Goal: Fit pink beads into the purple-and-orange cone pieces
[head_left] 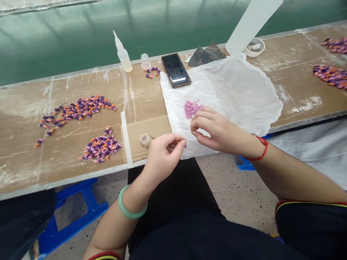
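My left hand point(164, 155) is curled at the table's front edge, thumb and fingers pinched together; what they hold is too small to make out. Beside it, my right hand point(214, 130) rests on a crumpled white sheet point(238, 90), its fingertips pinched just below a small heap of pink beads point(192, 108). The two hands nearly touch. A small clear round lid or cup point(145, 139) sits on the table just left of my left hand.
Piles of purple-and-orange cone pieces lie at left point(78, 110), front left point(101, 146) and far right point(330, 74). At the back stand a squeeze bottle point(123, 56), a small jar point(145, 61), a phone point(176, 70) and a tape roll point(255, 47). A blue stool point(81, 213) stands below.
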The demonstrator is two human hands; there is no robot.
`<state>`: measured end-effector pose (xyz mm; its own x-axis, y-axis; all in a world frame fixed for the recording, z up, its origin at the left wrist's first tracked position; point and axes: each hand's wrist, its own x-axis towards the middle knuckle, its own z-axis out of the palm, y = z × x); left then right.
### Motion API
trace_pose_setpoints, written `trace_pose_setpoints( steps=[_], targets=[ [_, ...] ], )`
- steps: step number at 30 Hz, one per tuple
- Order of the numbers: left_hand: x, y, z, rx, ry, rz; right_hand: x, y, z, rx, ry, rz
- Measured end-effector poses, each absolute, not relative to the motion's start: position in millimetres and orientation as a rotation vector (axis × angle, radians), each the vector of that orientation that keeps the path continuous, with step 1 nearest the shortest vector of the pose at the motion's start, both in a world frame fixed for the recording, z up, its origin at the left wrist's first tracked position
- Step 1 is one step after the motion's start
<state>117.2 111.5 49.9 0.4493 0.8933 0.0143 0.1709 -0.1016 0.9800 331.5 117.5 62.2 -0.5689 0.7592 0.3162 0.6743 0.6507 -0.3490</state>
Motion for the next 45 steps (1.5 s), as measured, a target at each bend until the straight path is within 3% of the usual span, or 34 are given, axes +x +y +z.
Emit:
trace_pose_setpoints(
  steps=[13, 22, 32, 45],
  targets=[
    [121, 112, 46, 1.524, 0.899, 0.822, 313, 109, 75, -1.0, -2.514, 0.24],
    [116, 107, 52, 1.249, 0.862, 0.875, 305, 99, 77, -1.096, -2.199, 0.533],
    [110, 104, 54, 1.495, 0.918, 0.922, 296, 100, 74, -1.112, -2.193, 0.564],
    [73, 100, 57, 1.174, 0.898, 0.927, 284, 121, 83, -0.972, -2.206, 0.969]
  ],
)
